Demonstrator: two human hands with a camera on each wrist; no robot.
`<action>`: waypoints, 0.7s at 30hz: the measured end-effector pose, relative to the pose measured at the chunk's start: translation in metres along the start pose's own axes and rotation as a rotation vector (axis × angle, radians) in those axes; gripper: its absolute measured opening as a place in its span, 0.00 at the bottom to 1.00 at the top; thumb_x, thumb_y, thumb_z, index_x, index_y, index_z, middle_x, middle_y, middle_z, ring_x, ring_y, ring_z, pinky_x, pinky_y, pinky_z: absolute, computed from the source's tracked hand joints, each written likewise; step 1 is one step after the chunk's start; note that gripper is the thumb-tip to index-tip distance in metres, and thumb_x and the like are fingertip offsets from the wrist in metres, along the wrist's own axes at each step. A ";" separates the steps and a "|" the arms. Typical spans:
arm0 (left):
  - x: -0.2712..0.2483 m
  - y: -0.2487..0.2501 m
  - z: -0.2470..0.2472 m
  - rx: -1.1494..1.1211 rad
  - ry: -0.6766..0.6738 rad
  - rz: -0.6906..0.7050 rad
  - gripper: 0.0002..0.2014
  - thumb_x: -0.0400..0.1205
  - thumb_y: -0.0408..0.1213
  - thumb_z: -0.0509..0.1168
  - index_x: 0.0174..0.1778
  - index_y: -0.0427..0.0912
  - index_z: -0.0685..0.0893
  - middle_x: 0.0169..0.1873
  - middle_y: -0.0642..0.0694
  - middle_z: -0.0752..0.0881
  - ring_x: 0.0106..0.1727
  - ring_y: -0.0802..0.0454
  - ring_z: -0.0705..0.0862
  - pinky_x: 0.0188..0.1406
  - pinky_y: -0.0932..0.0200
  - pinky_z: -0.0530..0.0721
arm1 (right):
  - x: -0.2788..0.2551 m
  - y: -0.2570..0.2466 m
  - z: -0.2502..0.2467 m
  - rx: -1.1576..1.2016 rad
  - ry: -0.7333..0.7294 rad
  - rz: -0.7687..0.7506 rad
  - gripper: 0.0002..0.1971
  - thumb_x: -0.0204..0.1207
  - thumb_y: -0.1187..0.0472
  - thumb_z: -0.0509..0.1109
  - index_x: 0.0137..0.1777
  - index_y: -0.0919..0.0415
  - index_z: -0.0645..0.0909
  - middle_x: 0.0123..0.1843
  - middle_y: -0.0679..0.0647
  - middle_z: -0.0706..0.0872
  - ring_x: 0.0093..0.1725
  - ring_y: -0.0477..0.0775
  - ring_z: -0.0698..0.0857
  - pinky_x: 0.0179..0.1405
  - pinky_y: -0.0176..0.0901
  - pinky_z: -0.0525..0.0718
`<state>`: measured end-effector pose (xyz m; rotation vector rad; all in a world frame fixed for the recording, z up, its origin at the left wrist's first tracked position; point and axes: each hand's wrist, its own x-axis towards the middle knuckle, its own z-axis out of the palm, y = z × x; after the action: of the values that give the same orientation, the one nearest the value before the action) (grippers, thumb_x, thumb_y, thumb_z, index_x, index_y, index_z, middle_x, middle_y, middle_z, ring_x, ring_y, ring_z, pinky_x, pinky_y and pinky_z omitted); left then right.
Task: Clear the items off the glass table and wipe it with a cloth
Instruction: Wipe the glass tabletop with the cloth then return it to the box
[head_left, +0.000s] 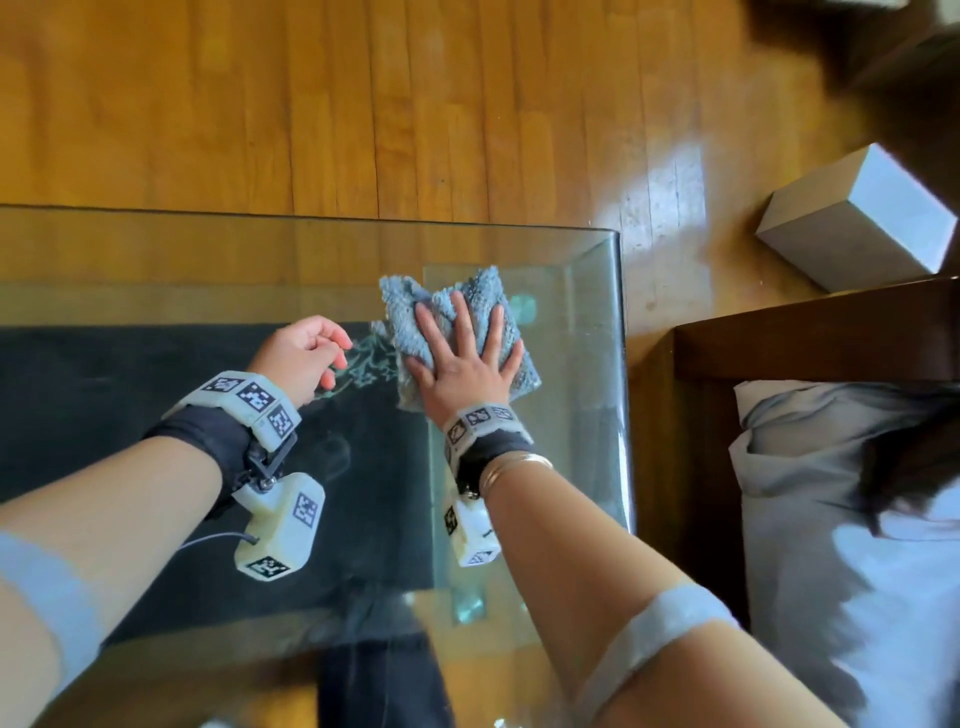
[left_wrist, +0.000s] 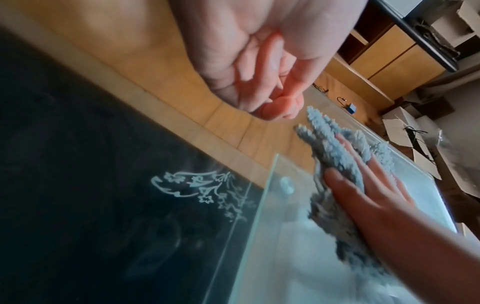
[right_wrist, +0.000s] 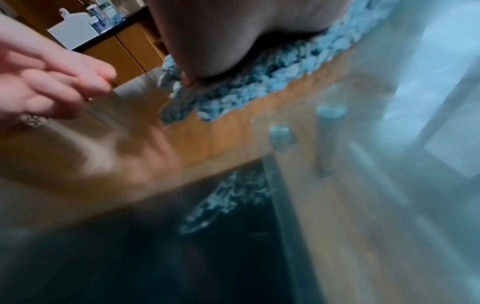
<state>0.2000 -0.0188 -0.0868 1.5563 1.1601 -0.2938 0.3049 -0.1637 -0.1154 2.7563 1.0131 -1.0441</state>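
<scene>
A fluffy blue-grey cloth (head_left: 410, 317) lies crumpled on the glass table (head_left: 260, 254), near its right end. My right hand (head_left: 462, 358) presses flat on the cloth with straight, spread fingers; in the left wrist view the cloth (left_wrist: 335, 156) bulges out past those fingers (left_wrist: 363, 181), and in the right wrist view its edge (right_wrist: 249, 86) shows under my palm. My left hand (head_left: 311, 353) hovers just left of the cloth with loosely curled fingers and holds nothing, also seen as my left hand (left_wrist: 262, 82). An etched flower pattern (left_wrist: 205, 189) marks the glass between the hands.
A dark panel (head_left: 130, 426) lies beneath the glass on the left. The table's right edge (head_left: 621, 364) is close to the cloth. Beyond it stand a dark wooden piece of furniture (head_left: 805, 338) with a grey pillow (head_left: 810, 467), and a white box (head_left: 857, 218) on the wooden floor.
</scene>
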 end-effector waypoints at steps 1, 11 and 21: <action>-0.002 0.000 -0.001 0.001 -0.003 0.000 0.15 0.81 0.27 0.52 0.35 0.48 0.78 0.32 0.49 0.80 0.26 0.52 0.73 0.15 0.70 0.65 | -0.002 0.010 -0.002 -0.039 -0.017 -0.022 0.27 0.81 0.35 0.43 0.78 0.26 0.38 0.84 0.37 0.33 0.82 0.61 0.29 0.76 0.72 0.32; -0.018 -0.004 0.001 0.001 0.018 0.003 0.13 0.80 0.27 0.54 0.36 0.47 0.78 0.32 0.49 0.80 0.27 0.52 0.74 0.22 0.65 0.66 | 0.020 0.101 -0.044 0.152 0.086 0.443 0.28 0.82 0.36 0.45 0.77 0.26 0.35 0.83 0.38 0.31 0.84 0.61 0.35 0.78 0.73 0.45; -0.021 0.000 0.030 -0.001 -0.033 0.018 0.13 0.80 0.28 0.54 0.37 0.47 0.78 0.32 0.50 0.80 0.26 0.53 0.74 0.22 0.64 0.66 | 0.052 0.104 -0.073 0.190 0.097 0.438 0.29 0.81 0.36 0.49 0.76 0.24 0.36 0.83 0.40 0.31 0.84 0.63 0.40 0.77 0.73 0.52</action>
<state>0.2013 -0.0554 -0.0821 1.5553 1.1196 -0.3058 0.4373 -0.1994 -0.1105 2.9985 0.2940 -0.9841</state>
